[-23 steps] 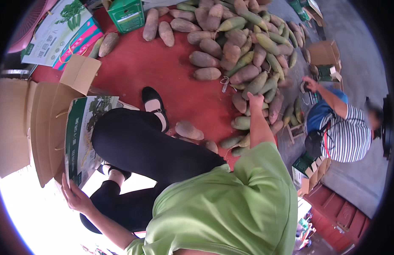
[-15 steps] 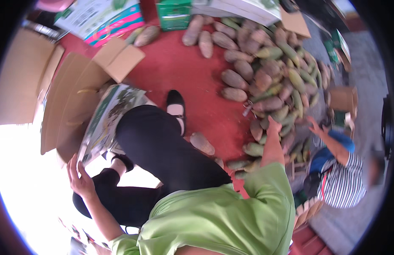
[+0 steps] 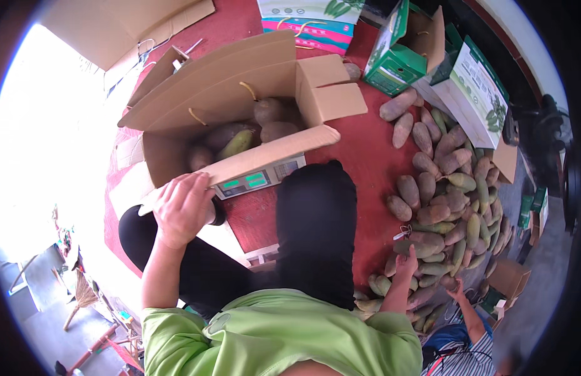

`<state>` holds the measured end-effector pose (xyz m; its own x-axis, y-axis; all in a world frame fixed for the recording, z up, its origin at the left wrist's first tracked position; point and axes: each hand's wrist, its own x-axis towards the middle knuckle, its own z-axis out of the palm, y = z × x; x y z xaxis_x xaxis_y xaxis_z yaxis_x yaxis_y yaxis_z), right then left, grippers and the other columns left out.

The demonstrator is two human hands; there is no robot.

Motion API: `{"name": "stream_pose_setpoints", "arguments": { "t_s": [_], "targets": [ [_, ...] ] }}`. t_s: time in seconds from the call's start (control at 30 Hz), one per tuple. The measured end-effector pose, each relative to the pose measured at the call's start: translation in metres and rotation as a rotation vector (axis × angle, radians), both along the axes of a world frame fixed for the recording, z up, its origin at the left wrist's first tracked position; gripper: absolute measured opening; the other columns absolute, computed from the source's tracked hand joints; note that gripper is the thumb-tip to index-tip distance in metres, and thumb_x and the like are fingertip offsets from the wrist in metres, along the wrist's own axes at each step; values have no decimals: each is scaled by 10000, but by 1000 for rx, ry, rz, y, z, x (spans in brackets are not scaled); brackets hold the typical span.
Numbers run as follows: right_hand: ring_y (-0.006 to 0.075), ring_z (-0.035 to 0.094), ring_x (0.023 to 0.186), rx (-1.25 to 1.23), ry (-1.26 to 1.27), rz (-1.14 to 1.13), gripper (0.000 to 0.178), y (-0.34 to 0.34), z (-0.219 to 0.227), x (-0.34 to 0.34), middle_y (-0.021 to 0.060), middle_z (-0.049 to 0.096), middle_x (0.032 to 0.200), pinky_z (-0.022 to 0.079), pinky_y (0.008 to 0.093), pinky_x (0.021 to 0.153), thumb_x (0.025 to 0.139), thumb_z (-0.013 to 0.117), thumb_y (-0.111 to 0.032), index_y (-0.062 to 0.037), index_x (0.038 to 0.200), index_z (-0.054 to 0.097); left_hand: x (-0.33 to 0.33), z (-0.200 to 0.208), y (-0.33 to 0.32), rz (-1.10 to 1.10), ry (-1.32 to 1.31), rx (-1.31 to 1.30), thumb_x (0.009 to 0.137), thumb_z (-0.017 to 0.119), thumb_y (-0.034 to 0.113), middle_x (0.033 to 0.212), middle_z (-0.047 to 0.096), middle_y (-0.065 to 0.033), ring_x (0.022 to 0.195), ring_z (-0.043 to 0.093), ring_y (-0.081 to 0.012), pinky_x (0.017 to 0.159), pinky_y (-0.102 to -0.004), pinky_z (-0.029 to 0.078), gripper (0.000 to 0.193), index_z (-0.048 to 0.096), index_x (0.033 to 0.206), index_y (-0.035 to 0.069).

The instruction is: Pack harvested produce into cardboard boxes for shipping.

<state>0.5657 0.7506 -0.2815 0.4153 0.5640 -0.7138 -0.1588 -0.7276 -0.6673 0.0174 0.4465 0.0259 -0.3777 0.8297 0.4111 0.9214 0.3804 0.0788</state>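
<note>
My left hand [image 3: 180,210] is closed over the near flap [image 3: 271,153] of a large open cardboard box [image 3: 231,84]. Several thick radishes [image 3: 237,144], brownish-red and green, lie inside it, partly hidden by the flap. Below the box shows a scale [image 3: 253,182] with a lit green display. Off to the right, my right hand [image 3: 404,266] is at the near-left side of a big radish heap [image 3: 453,207]. Its fingers and thumb are around a greenish-brown radish [image 3: 405,249].
A co-worker's hand [image 3: 455,288] touches a radish at the heap's near edge. A green carton [image 3: 394,59] and a white printed carton [image 3: 472,94] stand beyond the heap. Colourful boxes [image 3: 315,31] are at the back. A straw broom [image 3: 83,293] lies at lower left.
The view has swung left, bringing the box's inside into sight. My left hand has gone from an open pose at the box to gripping its flap. My right hand has closed on a radish.
</note>
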Motion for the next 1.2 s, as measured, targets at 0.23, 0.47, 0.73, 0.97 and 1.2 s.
{"name": "stream_pose_setpoints", "arguments": {
  "t_s": [0.23,0.47,0.73,0.97,1.2],
  "targets": [
    [179,572,1014,370,18,791,529,10,145,-181,79,573,1140,474,325,839,799,685,-96,-6,1269,459,0,11,-3,-72,-30,23,689,748,160,916,646,-93,861,651,-262,732,-357,538,369,643,1005,2],
    [201,557,1095,978,-63,1406,697,34,308,-348,99,561,1206,446,340,944,676,747,-48,15,1304,452,-4,19,-6,-90,-80,67,703,732,189,946,643,-64,875,647,-221,727,-342,538,373,649,1026,23],
    [314,550,1079,1563,-430,2161,598,-33,375,-508,123,592,1139,452,408,914,627,739,-93,-71,1190,537,-6,24,-17,-73,-167,121,708,724,117,986,656,-85,884,660,-260,736,-363,531,364,650,1054,28],
    [306,556,1062,1387,-807,2678,517,-99,314,-584,100,594,1083,476,437,882,646,730,-135,-78,1129,557,-9,40,-35,-92,-301,496,729,690,24,934,661,-148,838,662,-298,711,-362,537,267,662,992,-6],
    [270,578,1084,1607,-257,2098,486,-89,330,-563,79,604,1206,479,374,915,770,712,-208,-108,1227,577,21,91,-53,-483,-201,1347,939,540,230,903,561,-187,703,574,-305,572,-419,485,288,477,993,-45]
  ]
}}
